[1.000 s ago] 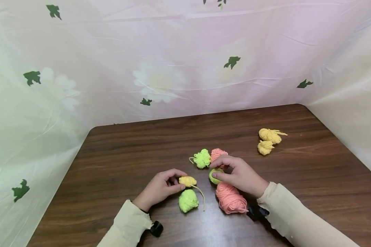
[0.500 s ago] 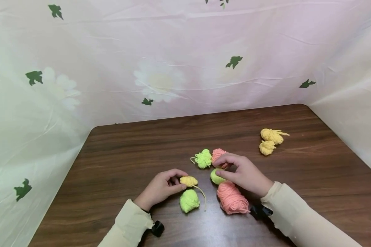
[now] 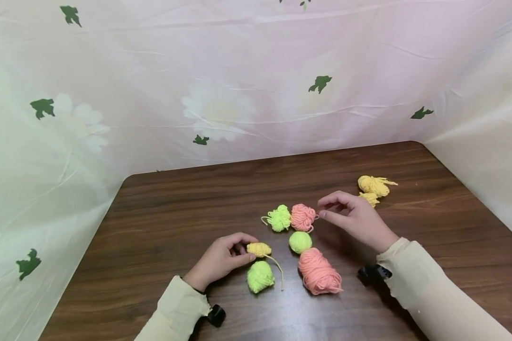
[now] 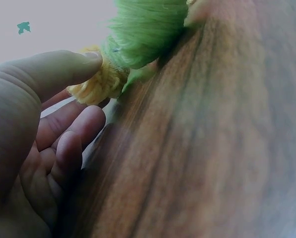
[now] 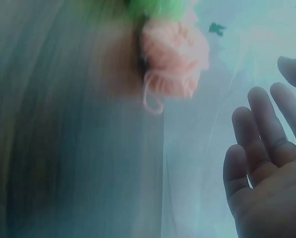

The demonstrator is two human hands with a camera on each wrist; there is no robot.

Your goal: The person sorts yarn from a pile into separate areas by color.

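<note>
On the bench (image 3: 175, 208), the left hand (image 3: 221, 259) pinches a small yellow ball (image 3: 259, 249) of yarn between thumb and fingers, its lower fingers loosely bent. From that ball a loose yellow strand (image 3: 280, 272) trails to the right and back toward the person. Just on the near side of the left hand's fingertips sits a lumpy green ball (image 3: 260, 277). Beyond the fingertips and to their right lies a ragged green ball (image 3: 278, 219), touching a small pink ball (image 3: 303, 218) on its right. Between the two hands, nearer the person than the small pink ball, is a round green ball (image 3: 300, 242), with a large pink ball (image 3: 320, 272) against its near side. The right hand (image 3: 358, 220) is to the right of the small pink ball and apart from it, fingers spread and gently bent, gripping nothing. Beyond the right hand are two yellow balls (image 3: 373, 186) close together, the nearer one partly hidden by the hand.
</note>
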